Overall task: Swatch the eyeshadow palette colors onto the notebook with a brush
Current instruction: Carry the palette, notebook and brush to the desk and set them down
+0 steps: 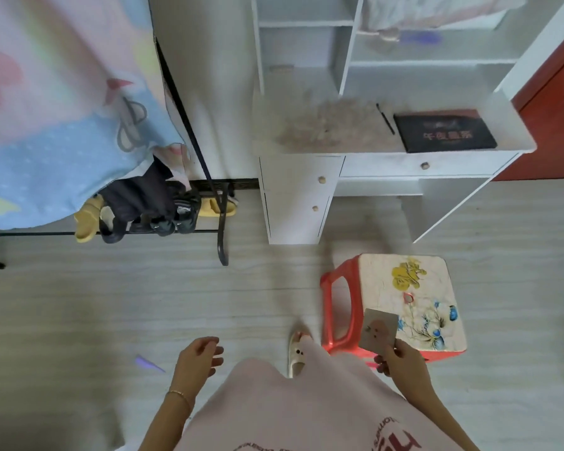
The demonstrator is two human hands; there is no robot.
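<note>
I stand on the floor in front of a white desk. On the desk lies a black, closed eyeshadow palette with red lettering, and a thin black brush lies just left of it. My right hand grips a small grey notebook with a round brown picture on its cover, held over the near corner of a stool. My left hand hangs at my side with loosely curled fingers and holds nothing.
A red plastic stool with a flowered top stands between me and the desk. A pale fluffy cloth covers the desk's left part. A black rack with hanging bedding and shoes stands at the left. My slippered foot is beside the stool.
</note>
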